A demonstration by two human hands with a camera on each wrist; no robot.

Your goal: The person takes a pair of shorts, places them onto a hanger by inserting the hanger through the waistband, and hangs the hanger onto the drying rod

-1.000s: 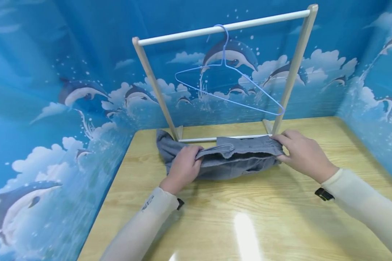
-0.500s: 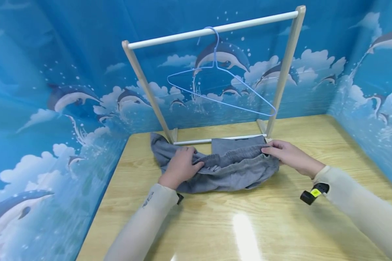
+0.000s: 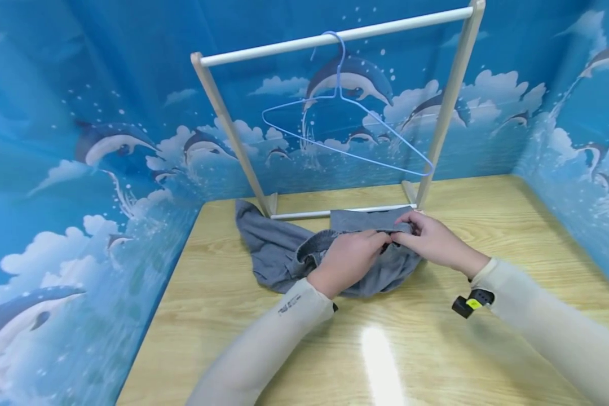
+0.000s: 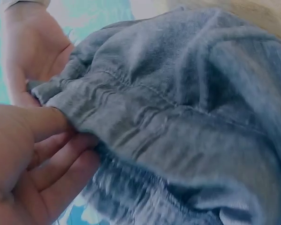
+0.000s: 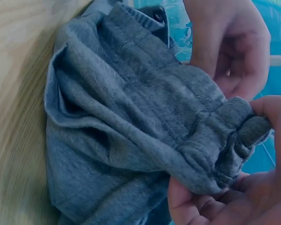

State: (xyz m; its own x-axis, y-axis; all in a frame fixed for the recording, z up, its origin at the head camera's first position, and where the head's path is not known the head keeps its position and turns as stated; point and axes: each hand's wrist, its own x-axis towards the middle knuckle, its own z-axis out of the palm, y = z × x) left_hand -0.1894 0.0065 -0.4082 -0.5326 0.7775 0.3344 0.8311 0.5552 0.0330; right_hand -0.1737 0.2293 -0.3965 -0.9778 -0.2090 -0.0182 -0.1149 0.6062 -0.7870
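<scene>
A pair of grey pants [image 3: 276,254] lies crumpled on the table, its elastic waistband [image 4: 131,122] gathered and raised toward the hands. My left hand [image 3: 352,260] holds the waistband near its right end, thumb on the outside in the left wrist view and fingers at the opening. Close beside it, my right hand [image 3: 435,241] pinches the bunched end of the band between thumb and fingers. In the right wrist view, that bunched fabric [image 5: 220,145] folds over itself. The left fingertips are partly hidden behind cloth in the head view.
A wooden rack [image 3: 459,96] stands behind the pants, with a blue wire hanger [image 3: 350,155] hooked over its top bar [image 3: 274,51]. Part of the cloth lies against the rack's lower bar [image 3: 304,215]. Dolphin-print curtains [image 3: 106,225] enclose the wooden table [image 3: 436,349].
My left hand has slid right along the waistband until close to the right hand. The stretched-out band has been bunched together, while the right hand has moved only slightly left.
</scene>
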